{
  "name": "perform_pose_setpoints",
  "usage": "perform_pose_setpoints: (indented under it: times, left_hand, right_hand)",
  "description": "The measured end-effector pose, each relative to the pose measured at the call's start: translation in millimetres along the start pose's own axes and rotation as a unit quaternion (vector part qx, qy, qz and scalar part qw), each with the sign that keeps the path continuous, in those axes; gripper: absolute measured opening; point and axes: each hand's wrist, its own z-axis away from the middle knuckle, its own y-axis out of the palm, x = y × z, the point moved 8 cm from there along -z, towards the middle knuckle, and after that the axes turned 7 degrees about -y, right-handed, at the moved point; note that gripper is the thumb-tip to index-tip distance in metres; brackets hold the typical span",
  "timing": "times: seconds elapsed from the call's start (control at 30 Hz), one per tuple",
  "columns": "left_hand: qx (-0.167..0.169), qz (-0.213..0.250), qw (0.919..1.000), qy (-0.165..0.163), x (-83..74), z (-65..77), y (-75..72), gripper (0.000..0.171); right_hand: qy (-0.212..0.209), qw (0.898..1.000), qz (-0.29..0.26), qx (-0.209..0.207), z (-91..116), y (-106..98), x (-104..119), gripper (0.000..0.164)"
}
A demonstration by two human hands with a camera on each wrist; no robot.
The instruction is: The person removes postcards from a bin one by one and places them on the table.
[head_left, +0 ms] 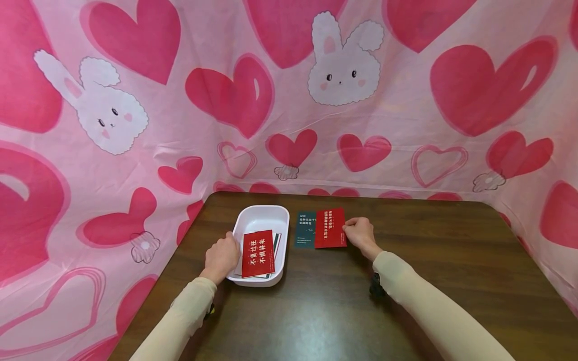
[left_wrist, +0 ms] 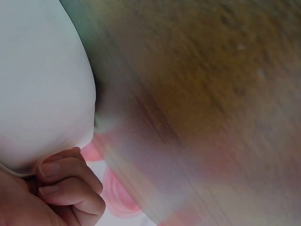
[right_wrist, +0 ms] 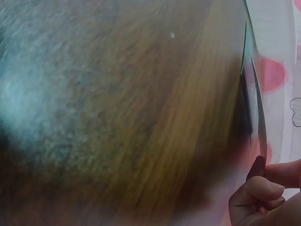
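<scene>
Right grip (head_left: 359, 234): pinching the right edge of a red card (head_left: 331, 228). The card extends leftward from this grip, long axis running roughly away from the person, and overlaps the view of a dark green card (head_left: 305, 229) further left; contact between the two cannot be determined. Right grip is the nearer to both. Left grip (head_left: 223, 255): curled on the left rim of a white tray (head_left: 286, 235), which lies left of the right grip, beyond the green card.

Tub (head_left: 263, 216) on bench (head_left: 325, 311), cards (head_left: 258, 253) inside; right of tub, upper card (head_left: 330, 228) partly covers lower card (head_left: 305, 230); backdrop (head_left: 397, 135) behind
</scene>
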Motion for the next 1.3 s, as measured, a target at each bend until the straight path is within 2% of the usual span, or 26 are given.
perform_pose_setpoints:
  times: [0.33, 1.3]
  left_hand:
    - [0.005, 0.001, 1.0, -0.007, -0.5, 1.2, -0.5, 0.043]
    - [0.005, 0.008, 0.9999, -0.005, -0.5, 1.3, -1.0, 0.042]
  right_hand:
    - [0.011, 1.0, 0.004, 0.01, 2, 0, -8, 0.027]
    - [-0.016, 0.997, 0.07, 0.004, -5, -11, -16, 0.023]
